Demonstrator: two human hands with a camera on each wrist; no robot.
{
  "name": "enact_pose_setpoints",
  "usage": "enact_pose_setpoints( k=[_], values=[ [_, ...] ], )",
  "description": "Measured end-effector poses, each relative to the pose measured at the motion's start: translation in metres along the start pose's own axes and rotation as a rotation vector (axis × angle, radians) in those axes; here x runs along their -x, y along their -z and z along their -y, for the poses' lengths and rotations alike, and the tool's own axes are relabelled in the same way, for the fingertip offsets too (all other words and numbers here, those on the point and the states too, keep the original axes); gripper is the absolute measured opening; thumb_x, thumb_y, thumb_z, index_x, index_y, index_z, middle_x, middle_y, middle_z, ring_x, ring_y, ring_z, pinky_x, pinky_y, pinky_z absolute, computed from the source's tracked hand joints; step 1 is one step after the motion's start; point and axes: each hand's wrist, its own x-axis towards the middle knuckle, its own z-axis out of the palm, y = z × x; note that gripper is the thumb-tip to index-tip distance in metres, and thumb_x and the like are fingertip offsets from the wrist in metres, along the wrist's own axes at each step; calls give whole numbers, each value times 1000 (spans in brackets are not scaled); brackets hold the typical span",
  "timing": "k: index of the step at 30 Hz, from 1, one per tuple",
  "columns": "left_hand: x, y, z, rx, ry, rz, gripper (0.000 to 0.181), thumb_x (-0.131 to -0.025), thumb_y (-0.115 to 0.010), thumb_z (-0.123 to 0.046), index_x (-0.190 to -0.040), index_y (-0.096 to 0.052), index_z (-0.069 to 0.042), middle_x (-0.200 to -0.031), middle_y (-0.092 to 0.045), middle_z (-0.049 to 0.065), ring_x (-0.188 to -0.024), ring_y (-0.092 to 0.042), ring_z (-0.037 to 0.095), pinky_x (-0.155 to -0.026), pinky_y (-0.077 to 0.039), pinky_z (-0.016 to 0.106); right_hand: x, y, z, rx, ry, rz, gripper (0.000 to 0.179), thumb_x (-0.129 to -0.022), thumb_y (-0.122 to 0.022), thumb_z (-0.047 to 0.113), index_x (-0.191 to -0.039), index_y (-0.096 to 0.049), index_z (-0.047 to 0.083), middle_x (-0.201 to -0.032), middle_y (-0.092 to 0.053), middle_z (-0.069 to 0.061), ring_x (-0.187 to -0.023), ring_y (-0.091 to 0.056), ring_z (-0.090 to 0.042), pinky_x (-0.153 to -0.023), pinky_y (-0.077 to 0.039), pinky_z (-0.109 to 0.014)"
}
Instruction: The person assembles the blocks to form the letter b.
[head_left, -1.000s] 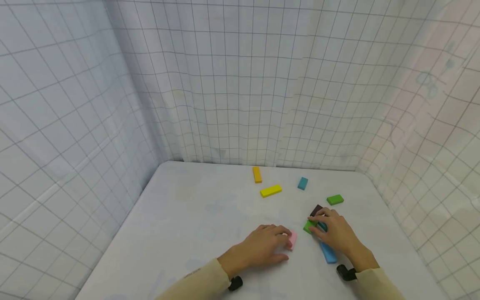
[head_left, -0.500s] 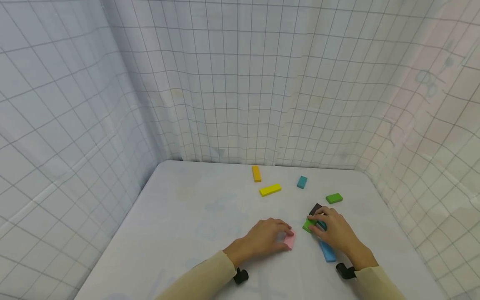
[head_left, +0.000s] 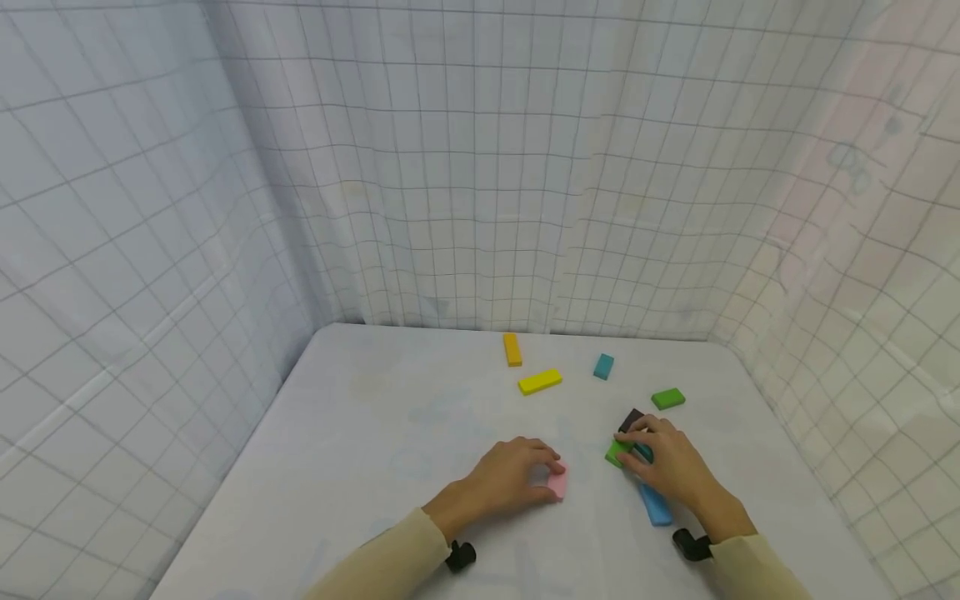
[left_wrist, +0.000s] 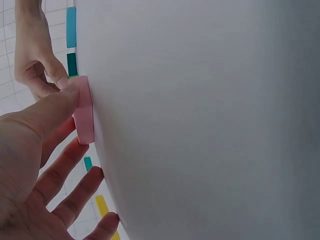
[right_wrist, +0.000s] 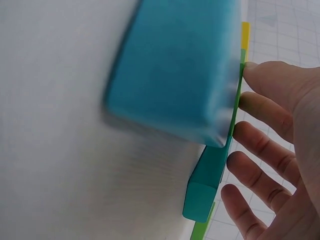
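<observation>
My left hand point(head_left: 506, 477) pinches a pink block point(head_left: 557, 483) flat on the white table, and the left wrist view shows the pink block point(left_wrist: 85, 115) between thumb and fingers, the other fingers spread. To its right, my right hand point(head_left: 672, 464) holds a small green block point(head_left: 617, 454) by thumb and index finger. Beneath and around that hand lie a dark block point(head_left: 632, 419), a teal block point(head_left: 643, 452) partly hidden by the fingers, and a blue block point(head_left: 656, 505). The right wrist view has the blue block point(right_wrist: 170, 65) large in front, covering much of the green one.
Farther back on the table point(head_left: 375, 400) lie an orange block point(head_left: 512, 350), a yellow block point(head_left: 540, 382), a small blue-teal block point(head_left: 603, 367) and another green block point(head_left: 668, 398). White gridded curtains point(head_left: 480, 208) enclose the back and both sides.
My left hand first hovered over the pink block, then brought its thumb in to pinch it and slid it left, away from the green block. My right hand has stayed in place.
</observation>
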Motion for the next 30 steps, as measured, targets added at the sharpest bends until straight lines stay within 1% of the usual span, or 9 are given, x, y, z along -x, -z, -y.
enact_pose_setpoints(
  k=[6,11,16,18,21,27,30],
  values=[
    [12,7,13,3,20,-33,37,-101,-93,-45,-136,-87,-32,-146,-80,-12,-140,-73,15,-122,-61,46,1,-1,-2,8,6,-18,33,-93,-101,23,-124,-93,18,-118,-76,1,-107,-73,-25,-87,-66,-46],
    [23,14,23,18,34,-58,37,-99,-95,-43,-134,-88,-31,-143,-81,-12,-138,-73,17,-122,-61,48,1,0,-1,-4,-12,4,32,-94,-100,23,-125,-92,18,-119,-76,1,-108,-73,-24,-87,-66,-46],
    [32,22,33,33,56,-79,36,-97,-98,-42,-129,-90,-28,-140,-82,-11,-137,-74,18,-122,-62,49,0,0,-1,-13,-26,23,32,-95,-99,24,-126,-92,18,-121,-76,0,-111,-73,-26,-91,-67,-50],
    [35,24,38,37,60,-89,35,-96,-99,-40,-127,-90,-26,-138,-83,-9,-135,-75,20,-121,-62,49,0,-1,-1,-14,-26,27,32,-96,-99,25,-126,-92,19,-121,-76,0,-111,-73,-26,-91,-67,-50],
    [40,27,43,43,76,-96,36,-95,-99,-39,-127,-91,-24,-138,-83,-8,-135,-75,21,-121,-62,50,1,-1,-1,-10,-17,16,32,-94,-100,24,-125,-92,18,-120,-76,0,-110,-73,-25,-89,-67,-48],
    [48,30,48,74,117,-102,36,-94,-101,-39,-123,-91,-23,-136,-81,-6,-134,-75,23,-121,-62,51,0,-3,-1,-1,21,-28,32,-92,-101,21,-122,-93,17,-118,-76,0,-106,-73,-25,-85,-66,-43],
    [51,31,48,90,119,-102,35,-93,-101,-38,-122,-91,-21,-136,-80,-4,-134,-75,24,-121,-62,52,0,-3,-2,-5,17,-22,32,-92,-101,22,-123,-93,18,-118,-76,0,-106,-73,-26,-85,-66,-43]
  ],
)
